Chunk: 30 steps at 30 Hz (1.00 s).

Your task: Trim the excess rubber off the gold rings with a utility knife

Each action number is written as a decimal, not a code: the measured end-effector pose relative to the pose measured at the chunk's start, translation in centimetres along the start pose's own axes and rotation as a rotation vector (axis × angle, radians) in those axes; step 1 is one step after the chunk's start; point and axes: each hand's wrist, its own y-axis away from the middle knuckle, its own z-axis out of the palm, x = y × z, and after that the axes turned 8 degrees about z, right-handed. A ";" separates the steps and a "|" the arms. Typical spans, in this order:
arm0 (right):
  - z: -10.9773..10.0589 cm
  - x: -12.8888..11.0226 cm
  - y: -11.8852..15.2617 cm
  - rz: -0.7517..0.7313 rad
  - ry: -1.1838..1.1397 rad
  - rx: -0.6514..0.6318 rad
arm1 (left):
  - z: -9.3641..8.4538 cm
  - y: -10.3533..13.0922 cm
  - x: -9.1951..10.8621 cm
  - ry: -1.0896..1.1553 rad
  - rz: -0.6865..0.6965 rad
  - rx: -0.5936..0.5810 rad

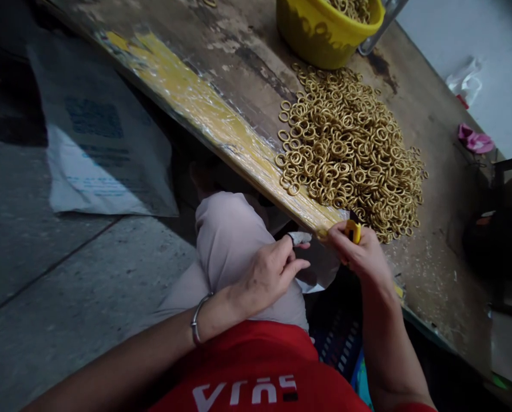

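My right hand (pixel 361 252) is closed at the table's front edge around a yellow-handled utility knife (pixel 353 231), most of which the fingers hide. At its fingertips is a small brass-coloured spot; I cannot tell whether it is a ring. My left hand (pixel 275 272) hovers over my lap just left of the right one, thumb and index finger apart and nothing visible between them. A grey wrap (pixel 299 238) covers the left index fingertip. Beyond the right hand, a large heap of brass-coloured rings (pixel 350 151) lies loose on the table.
A yellow tub (pixel 320 34) with more rings stands behind the heap on the worn wooden table (pixel 238 57). Yellow tape (pixel 187 86) covers the front edge. A white printed sack (pixel 101 154) is on the floor at left. A pink cloth (pixel 474 139) lies at the far right.
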 end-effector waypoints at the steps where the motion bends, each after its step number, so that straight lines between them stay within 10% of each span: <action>1: 0.4 -0.2 0.4 0.070 -0.147 -0.096 | -0.1 -0.1 -0.1 -0.002 0.006 0.038; 7: 2.9 -0.7 1.0 0.343 -0.683 -0.331 | -1.1 -0.1 -0.2 -0.013 0.136 0.050; 16: 4.4 -0.5 1.5 0.410 -0.798 -0.535 | -1.0 0.0 0.3 0.128 0.081 0.097; 24: 3.9 0.9 4.8 -0.338 0.248 0.118 | -1.1 -0.3 1.6 0.523 -0.421 0.076; 30: 4.1 2.0 5.8 -0.438 0.680 0.199 | -0.7 -0.5 2.7 0.582 -0.477 0.091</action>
